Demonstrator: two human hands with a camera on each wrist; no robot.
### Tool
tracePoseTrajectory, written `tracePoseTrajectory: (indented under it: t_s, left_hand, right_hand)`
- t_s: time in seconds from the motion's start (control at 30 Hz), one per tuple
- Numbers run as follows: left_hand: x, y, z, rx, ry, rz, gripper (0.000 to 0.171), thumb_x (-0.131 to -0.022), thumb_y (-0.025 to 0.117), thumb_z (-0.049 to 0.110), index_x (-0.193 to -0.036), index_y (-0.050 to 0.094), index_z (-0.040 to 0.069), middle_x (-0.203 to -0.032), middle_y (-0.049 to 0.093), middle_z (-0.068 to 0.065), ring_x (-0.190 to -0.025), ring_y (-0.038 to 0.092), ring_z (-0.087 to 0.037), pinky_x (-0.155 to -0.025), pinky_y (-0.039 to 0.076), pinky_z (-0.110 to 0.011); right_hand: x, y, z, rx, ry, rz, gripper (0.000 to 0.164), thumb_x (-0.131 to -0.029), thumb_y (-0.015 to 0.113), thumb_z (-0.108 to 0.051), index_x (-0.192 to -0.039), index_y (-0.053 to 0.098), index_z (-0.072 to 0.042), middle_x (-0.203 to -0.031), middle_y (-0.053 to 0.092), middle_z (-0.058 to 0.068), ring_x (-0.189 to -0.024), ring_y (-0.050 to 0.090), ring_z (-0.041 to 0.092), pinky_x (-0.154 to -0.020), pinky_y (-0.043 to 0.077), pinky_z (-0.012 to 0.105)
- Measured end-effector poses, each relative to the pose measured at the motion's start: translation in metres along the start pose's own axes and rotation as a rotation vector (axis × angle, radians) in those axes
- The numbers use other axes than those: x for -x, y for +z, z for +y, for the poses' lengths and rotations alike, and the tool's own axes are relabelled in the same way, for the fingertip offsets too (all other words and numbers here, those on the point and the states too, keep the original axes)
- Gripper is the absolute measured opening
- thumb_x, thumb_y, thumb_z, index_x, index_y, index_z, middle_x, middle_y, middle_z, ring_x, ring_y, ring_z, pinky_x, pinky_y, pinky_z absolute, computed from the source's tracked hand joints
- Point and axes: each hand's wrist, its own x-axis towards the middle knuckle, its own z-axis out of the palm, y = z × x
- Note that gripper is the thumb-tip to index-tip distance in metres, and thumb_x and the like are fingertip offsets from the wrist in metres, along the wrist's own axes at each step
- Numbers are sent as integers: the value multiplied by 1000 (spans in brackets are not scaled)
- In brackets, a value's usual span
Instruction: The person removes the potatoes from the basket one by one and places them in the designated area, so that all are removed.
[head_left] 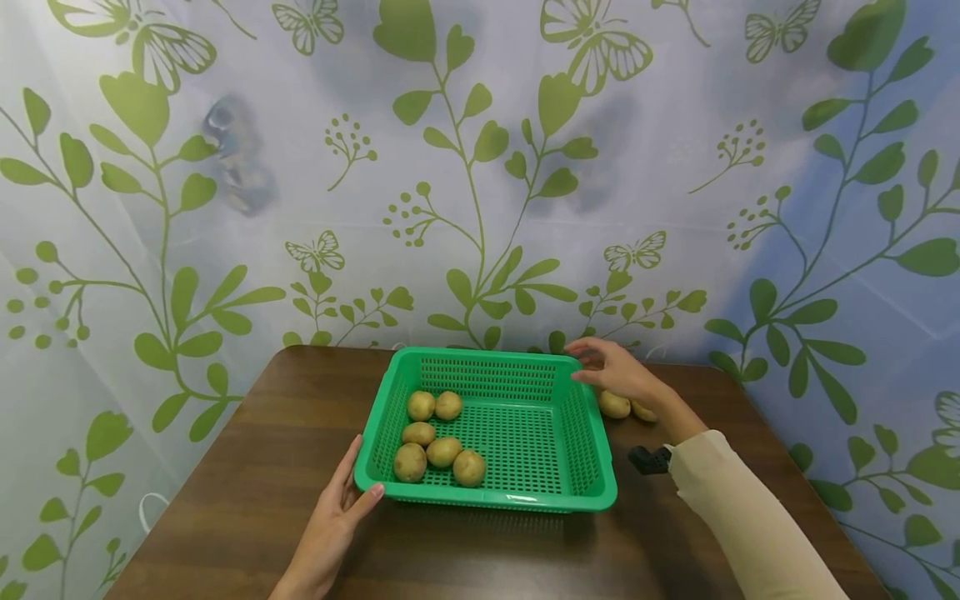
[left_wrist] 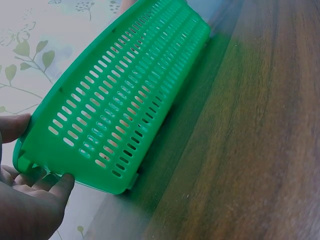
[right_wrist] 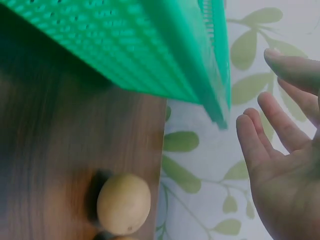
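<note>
A green plastic basket point(head_left: 491, 497) with slotted walls stands on the brown table, tilted in the left wrist view point(left_wrist: 120, 95). Several potatoes point(head_left: 444, 452) lie in its left half. My left hand point(head_left: 330, 517) grips the near left corner, thumb over the rim and fingers beneath it. At the far right corner, my right hand point(head_left: 615, 371) is apart from the rim with its fingers spread and nothing held, as the right wrist view point(right_wrist: 285, 135) shows. Outside the basket's right wall, potatoes point(head_left: 615, 405) lie on the table, partly hidden by my right arm.
The wooden table point(head_left: 247, 467) ends at a curtain point(head_left: 480, 167) printed with green leaves and butterflies, close behind the basket. A black strap-like piece point(head_left: 649, 459) sits at my right wrist beside the sleeve point(head_left: 738, 508).
</note>
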Motion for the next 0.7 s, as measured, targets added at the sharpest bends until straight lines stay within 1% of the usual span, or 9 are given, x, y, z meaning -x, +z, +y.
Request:
tracePoseTrajectory:
  t_s: [0.13,0.3,0.4,0.53,0.7]
  left_hand:
    - [0,-1,-1,4,3,1,82,-106,62,14,-168,10,23,-170,10,-12,-152,18,-31,-101,38,-13]
    - [0,-1,-2,6,3,2,82,-106,62,13,-168,10,24,-170,11,-10,-152,19,-30,-102,38,-14]
    - [-1,-1,-2,2,1,2,82,-105,62,13,-168,10,25,-170,11,-10,-152,19,-30,-102,38,-14]
    - [-1,-2,-2,1,-8,4,83,-105,63,14,-168,10,26,-170,12,-9,-152,21,-28,-102,38,-14]
    - [-1,-3,-3,5,-19,3,83,-105,63,14,-168,9,26,-170,11,-9,-152,20,-28,-101,39,-14]
  right_hand:
    - [-7,6,-9,7,-44,-22,50,-100,72,-14,-146,54,-6,-147,51,23,-130,50,46,-101,47,56]
    - [-15,13,-20,-38,-79,-55,50,-99,72,-11,-145,54,-3,-147,50,24,-129,49,50,-102,48,54]
    - [-20,18,-27,-51,-75,-71,50,-99,73,-10,-145,54,-4,-148,50,22,-129,49,47,-105,46,52]
    - [-26,25,-36,-57,-87,-97,49,-99,73,-8,-144,56,-4,-147,50,21,-130,49,47,-105,46,50]
    - [-35,35,-47,-72,-115,-132,48,-99,71,-7,-144,55,-2,-147,50,20,-130,49,47,-106,47,49]
